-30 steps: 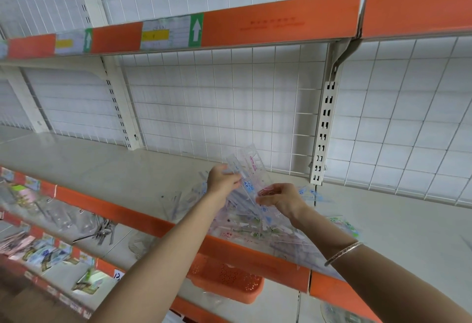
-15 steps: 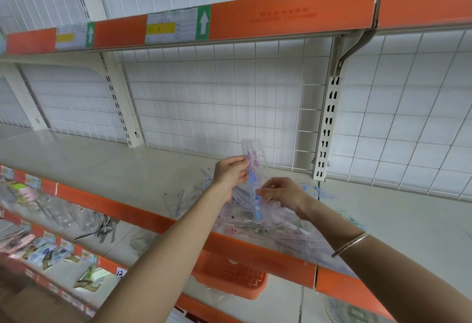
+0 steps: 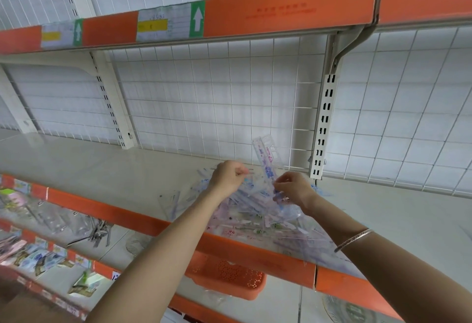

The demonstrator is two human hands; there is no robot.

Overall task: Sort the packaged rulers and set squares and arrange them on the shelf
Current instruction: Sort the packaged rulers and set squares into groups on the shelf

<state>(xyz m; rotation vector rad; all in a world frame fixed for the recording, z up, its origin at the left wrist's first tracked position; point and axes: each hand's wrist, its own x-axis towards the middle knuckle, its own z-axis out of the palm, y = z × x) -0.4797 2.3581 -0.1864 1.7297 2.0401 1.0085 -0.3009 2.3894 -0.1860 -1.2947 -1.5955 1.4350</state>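
Observation:
A heap of clear packaged rulers and set squares (image 3: 258, 218) lies on the white shelf (image 3: 102, 169) near its orange front edge. My right hand (image 3: 293, 188) pinches a clear packaged ruler (image 3: 267, 156) that stands nearly upright above the heap, its top leaning against the wire grid. My left hand (image 3: 228, 177) is just left of it, fingers curled and pinching something thin and clear at the top of the heap; what exactly it holds is hard to tell.
A wire grid back panel (image 3: 204, 98) and a slotted upright (image 3: 323, 131) stand behind the heap. An orange-edged shelf (image 3: 281, 13) hangs overhead. Below are an orange perforated basket (image 3: 227, 276), metal compasses (image 3: 99, 233) and packaged goods (image 3: 38, 259).
The ruler has been turned from tilted to nearly upright and moved back toward the grid. My left hand let go of it and dropped to the heap; my right hand now holds its lower part.

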